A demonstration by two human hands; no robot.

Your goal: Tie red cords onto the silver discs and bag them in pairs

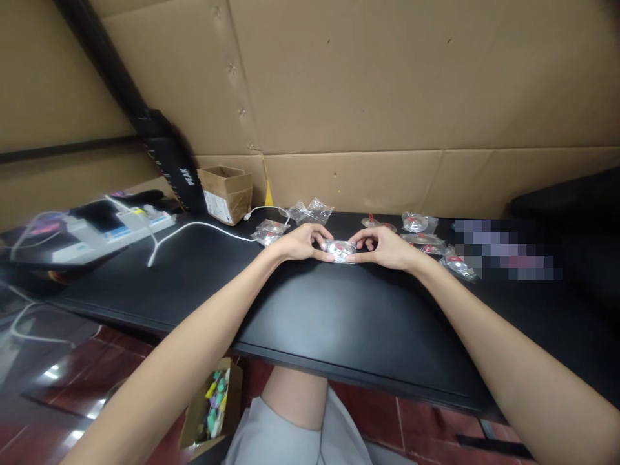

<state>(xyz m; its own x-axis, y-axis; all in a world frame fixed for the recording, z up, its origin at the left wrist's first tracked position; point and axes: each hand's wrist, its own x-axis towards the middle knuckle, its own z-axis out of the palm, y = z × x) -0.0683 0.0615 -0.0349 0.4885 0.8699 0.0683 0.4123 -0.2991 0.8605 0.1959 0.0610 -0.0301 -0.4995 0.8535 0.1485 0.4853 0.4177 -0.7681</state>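
Between my two hands, just over the black table, is a small clear plastic packet (341, 250) with a round silvery item and a bit of red inside. My left hand (309, 243) pinches its left edge between thumb and fingers. The right edge is pinched the same way by my right hand (380, 248). Similar bagged items (269, 231) lie just beyond my left hand, near some crumpled clear bags (310, 210). To the right of my right hand are more bagged discs (419, 223), several with red parts. Two unbagged discs (375, 223) sit behind the hands.
A small cardboard box (225, 192) stands at the back left beside a black post. White cables (203, 226) run from a power strip (116, 236) on the left. Below the table edge (339, 368) a carton (213, 403) holds colourful pieces. Cardboard panels wall the back.
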